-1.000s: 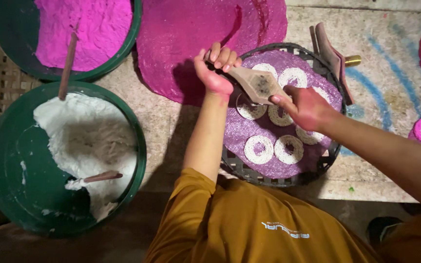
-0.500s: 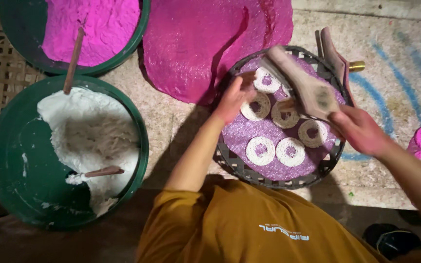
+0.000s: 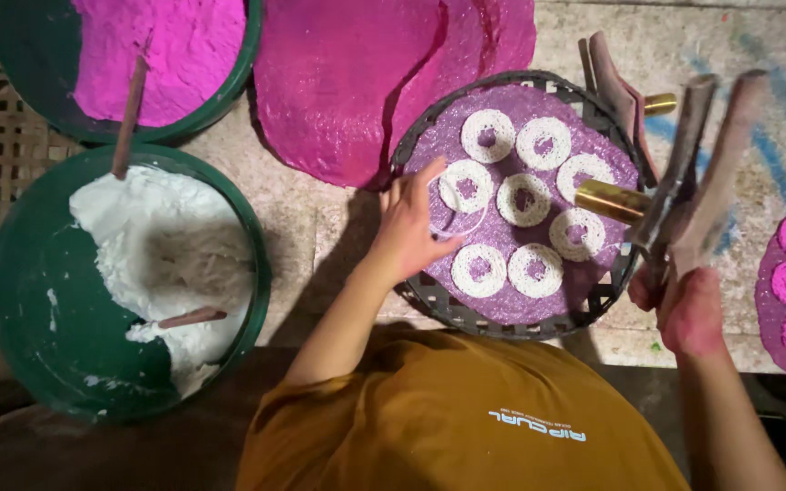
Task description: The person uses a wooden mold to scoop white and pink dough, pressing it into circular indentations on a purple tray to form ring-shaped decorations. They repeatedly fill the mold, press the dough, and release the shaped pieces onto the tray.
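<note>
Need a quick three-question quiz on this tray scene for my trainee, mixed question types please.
1. True or false: the right hand holds the wooden press lifted clear of the round tray.
2. How many white rings lie on the tray?
3. The left hand rests on: A the green basin of white paste, B the tray's left side, C the pink sheet.

Key: 1 true; 2 seven; 3 B.

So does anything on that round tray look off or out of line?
One thing: by the left hand, a thin half-formed ring lies on the purple sheet, unlike the seven full white rings on the tray. Nothing looks spilled there.
</note>
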